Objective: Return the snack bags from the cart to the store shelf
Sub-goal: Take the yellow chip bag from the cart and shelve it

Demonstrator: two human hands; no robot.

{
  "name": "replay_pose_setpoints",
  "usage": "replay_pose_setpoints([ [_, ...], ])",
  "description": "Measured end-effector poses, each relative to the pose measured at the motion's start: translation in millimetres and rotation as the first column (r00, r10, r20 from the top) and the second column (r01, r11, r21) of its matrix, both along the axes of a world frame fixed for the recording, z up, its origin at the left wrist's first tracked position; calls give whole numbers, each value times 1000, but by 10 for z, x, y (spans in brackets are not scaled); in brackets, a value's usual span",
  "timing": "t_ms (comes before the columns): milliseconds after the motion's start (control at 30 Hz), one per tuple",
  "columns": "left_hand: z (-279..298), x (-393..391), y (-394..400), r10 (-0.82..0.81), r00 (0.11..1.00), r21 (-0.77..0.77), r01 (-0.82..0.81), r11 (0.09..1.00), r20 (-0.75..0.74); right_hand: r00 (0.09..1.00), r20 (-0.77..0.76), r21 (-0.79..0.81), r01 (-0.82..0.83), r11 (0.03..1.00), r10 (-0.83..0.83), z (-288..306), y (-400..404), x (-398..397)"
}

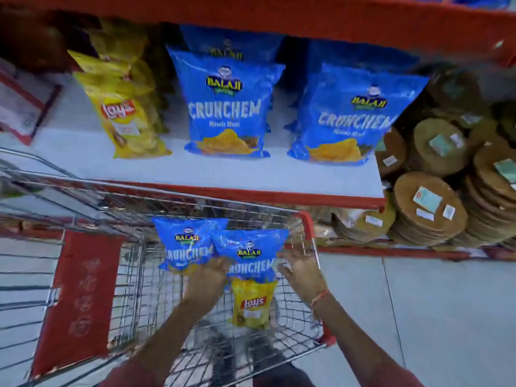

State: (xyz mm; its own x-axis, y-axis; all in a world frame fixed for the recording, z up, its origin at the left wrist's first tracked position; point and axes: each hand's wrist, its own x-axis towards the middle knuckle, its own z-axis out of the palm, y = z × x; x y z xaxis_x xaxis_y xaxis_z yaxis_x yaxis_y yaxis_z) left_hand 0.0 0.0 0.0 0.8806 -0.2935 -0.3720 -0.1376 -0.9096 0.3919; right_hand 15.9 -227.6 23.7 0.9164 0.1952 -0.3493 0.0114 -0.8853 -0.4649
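Two blue Balaji Crunchem bags stand upright side by side in the wire cart (131, 277), the left bag (185, 241) partly behind the right bag (252, 252). My left hand (206, 279) grips their lower edges where they overlap. My right hand (303, 270) is at the right bag's right edge, fingers spread, by the cart's red corner. A yellow Lay's bag (252, 303) lies below them in the cart. On the white store shelf (195, 170) stand yellow Lay's bags (122, 113) and two rows of blue Crunchem bags (226, 107) (349, 118).
A red upper shelf edge (279, 15) overhangs the snack rows. Stacks of round brown packs (435, 208) fill the shelf to the right. The cart's red seat flap (81, 297) hangs at the left. Grey floor tiles (418, 303) lie right of the cart.
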Motion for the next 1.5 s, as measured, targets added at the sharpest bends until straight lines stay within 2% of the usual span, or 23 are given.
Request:
replay_pose_setpoints([
  [67,-204,18,2,-30,992,58,37,998,-126,977,-214,9,22,1000,-19,-250,2,6],
  [133,-382,3,14,14,970,58,0,998,-245,928,-371,-5,22,1000,-23,-469,24,-24],
  [233,-609,11,-39,115,923,37,-109,993,-368,882,-468,27,73,997,-52,-778,67,-68],
  [300,-691,12,-83,151,918,27,-152,988,-368,867,-487,34,137,990,-103,-896,75,-116],
  [433,-698,-74,-108,213,927,-126,-261,957,-307,852,-463,84,315,945,-243,-1002,52,-261],
  [600,-482,-243,37,277,932,-332,-344,878,-235,894,-361,250,367,896,-265,-732,37,-383],
  [767,-80,-262,259,412,898,-505,-432,748,-158,877,-331,438,469,767,-347,-264,148,-347],
  [833,125,-220,360,466,870,-585,-464,665,-161,868,-337,518,495,698,-365,-75,228,-278],
  [1000,555,-19,645,554,798,-741,-519,427,-239,870,-373,725,490,484,-323,408,503,-8],
  [1100,801,162,817,600,755,-801,-518,300,-264,899,-320,781,428,454,-298,681,706,198],
  [1267,1151,493,1158,647,729,-872,-447,200,-225,928,-264,834,356,423,-262,1090,1108,644],
  [1500,1601,1072,1601,721,678,-942,-318,110,-145,957,-137,884,235,405,-256,1550,1678,1319],
])
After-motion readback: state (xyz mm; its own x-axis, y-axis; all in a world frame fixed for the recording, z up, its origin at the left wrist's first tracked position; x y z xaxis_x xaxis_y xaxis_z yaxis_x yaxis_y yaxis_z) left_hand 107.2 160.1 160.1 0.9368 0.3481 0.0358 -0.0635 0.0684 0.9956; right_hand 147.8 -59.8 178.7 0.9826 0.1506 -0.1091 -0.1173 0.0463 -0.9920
